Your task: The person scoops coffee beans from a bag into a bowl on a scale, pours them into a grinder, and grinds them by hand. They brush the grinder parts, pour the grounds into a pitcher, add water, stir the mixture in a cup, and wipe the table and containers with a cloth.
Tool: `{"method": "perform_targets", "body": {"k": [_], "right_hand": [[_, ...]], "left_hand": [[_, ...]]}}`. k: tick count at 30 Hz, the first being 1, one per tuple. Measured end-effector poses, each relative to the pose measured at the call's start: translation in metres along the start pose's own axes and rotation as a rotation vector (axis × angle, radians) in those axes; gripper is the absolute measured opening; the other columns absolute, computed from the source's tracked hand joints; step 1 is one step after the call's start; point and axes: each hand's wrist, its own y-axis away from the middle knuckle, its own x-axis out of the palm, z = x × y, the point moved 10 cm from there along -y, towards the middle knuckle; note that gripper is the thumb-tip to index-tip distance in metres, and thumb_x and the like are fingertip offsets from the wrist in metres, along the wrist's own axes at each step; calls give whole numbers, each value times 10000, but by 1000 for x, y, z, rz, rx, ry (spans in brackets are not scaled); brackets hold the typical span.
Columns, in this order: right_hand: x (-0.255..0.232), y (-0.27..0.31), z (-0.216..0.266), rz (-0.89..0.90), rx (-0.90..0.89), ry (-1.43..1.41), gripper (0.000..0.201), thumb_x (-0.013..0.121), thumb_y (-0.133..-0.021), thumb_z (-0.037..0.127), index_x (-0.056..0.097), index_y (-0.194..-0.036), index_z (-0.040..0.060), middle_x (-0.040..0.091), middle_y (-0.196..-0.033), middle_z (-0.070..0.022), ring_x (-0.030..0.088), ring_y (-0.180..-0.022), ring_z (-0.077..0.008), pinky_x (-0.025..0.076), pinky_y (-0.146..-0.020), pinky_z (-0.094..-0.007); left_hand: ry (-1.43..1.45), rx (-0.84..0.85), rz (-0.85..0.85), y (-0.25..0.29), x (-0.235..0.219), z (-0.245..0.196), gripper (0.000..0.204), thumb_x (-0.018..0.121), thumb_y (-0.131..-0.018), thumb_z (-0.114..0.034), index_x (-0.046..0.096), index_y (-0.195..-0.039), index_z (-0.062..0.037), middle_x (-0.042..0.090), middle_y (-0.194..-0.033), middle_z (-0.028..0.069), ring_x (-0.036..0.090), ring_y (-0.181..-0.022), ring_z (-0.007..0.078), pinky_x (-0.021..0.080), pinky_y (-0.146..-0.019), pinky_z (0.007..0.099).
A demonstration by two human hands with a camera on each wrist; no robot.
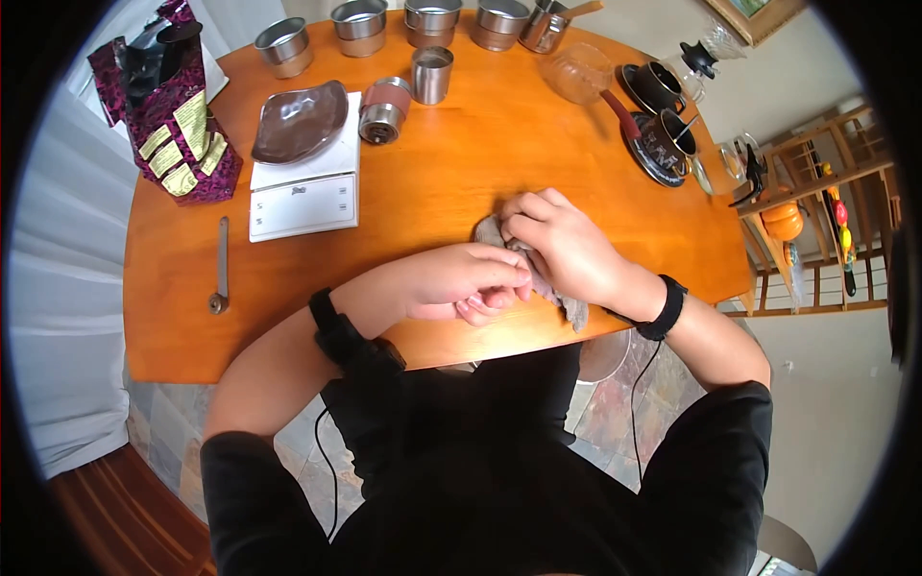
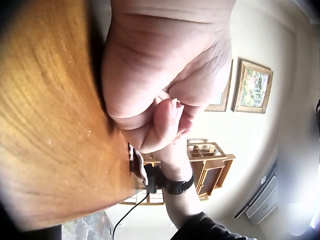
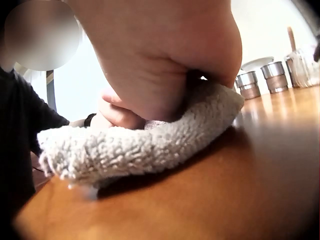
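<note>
A greyish cloth (image 1: 488, 230) lies bunched near the table's front edge, and its fluffy edge (image 3: 135, 150) fills the middle of the right wrist view. The right hand (image 1: 569, 248) grips this cloth from above with curled fingers. Close against it on the left is the left hand (image 1: 463, 280), its fingers curled beside the cloth. In the left wrist view the left hand (image 2: 160, 75) shows curled fingers with the thumb folded near them; whether a bit of cloth is between them is hidden.
A white scale (image 1: 304, 206) with a brown dish (image 1: 301, 122) stands at left, near a patterned bag (image 1: 182, 134) and a metal scoop (image 1: 223, 264). Several metal cups (image 1: 432, 21), a grinder (image 1: 386, 110), a glass pot (image 1: 580, 73) and black cups (image 1: 663, 144) stand further back.
</note>
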Motion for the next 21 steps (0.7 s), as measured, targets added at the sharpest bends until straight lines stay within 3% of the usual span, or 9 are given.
{"method": "perform_targets", "body": {"k": [2,6,8,10,14,16,18,19,21], "right_hand": [[-3,19,-7,-38,70,-92,247,655,-681,-87,625,-886,46,640,-1065,-99,585,-941,-337,489,-846,-378],[-12,45,-12,-16,144,-189,273,627,-686,-134,621,-896,40,641,-1055,-110,598,-961,-316,491,-845,-365],[-10,49,-22,148,229,-551,290,610,-702,-146,639,-909,55,632,-950,-93,613,-925,-271,497,-828,-344],[-20,59,-41,144,361,-728,218,635,-804,-105,627,-965,41,636,-944,-21,595,-925,-132,487,-840,-285],[-39,70,-86,92,620,-832,197,675,-848,-30,604,-1022,28,624,-973,-26,580,-944,-122,481,-870,-270],[-66,60,-77,-19,341,-80,264,693,-808,-5,612,-1059,9,589,-1087,-124,623,-965,-302,502,-899,-345],[-73,58,-58,-26,203,333,367,703,-789,21,622,-1146,7,556,-1169,-168,612,-1005,-377,521,-884,-394],[-74,56,-49,-23,200,330,367,703,-789,21,622,-1146,7,556,-1169,-168,612,-1005,-377,521,-884,-394],[-54,63,-57,181,475,141,458,713,-796,51,612,-1242,18,549,-1180,-192,614,-1003,-388,527,-872,-404]], "left_hand": [[-36,11,35,1,2,-1,182,457,-1042,-167,518,-928,-38,374,-675,-22,268,-531,49,253,-466,195],[-94,-2,89,4,8,-2,206,441,-1053,-176,529,-939,-29,369,-677,-24,267,-540,49,246,-469,197],[-59,-15,74,2,7,0,204,443,-1051,-173,531,-945,-22,368,-678,-25,270,-540,48,244,-467,198],[-40,-31,44,2,3,2,207,490,-1036,-190,534,-953,-5,402,-687,-20,282,-531,45,246,-450,194],[-37,-19,61,2,4,1,209,488,-1038,-184,536,-942,-4,413,-694,-14,276,-534,46,251,-451,193],[-47,-12,67,2,4,0,214,484,-1039,-184,538,-939,-2,413,-694,-12,282,-536,47,251,-450,196],[-54,-9,65,3,4,-1,218,481,-1039,-184,540,-937,0,413,-695,-10,289,-539,48,251,-450,199],[-69,-17,78,4,5,-1,223,477,-1038,-182,543,-939,6,413,-695,-9,295,-541,49,253,-453,201],[-72,-20,83,6,7,0,228,473,-1038,-181,547,-940,12,414,-694,-8,302,-543,50,255,-456,202]]}}
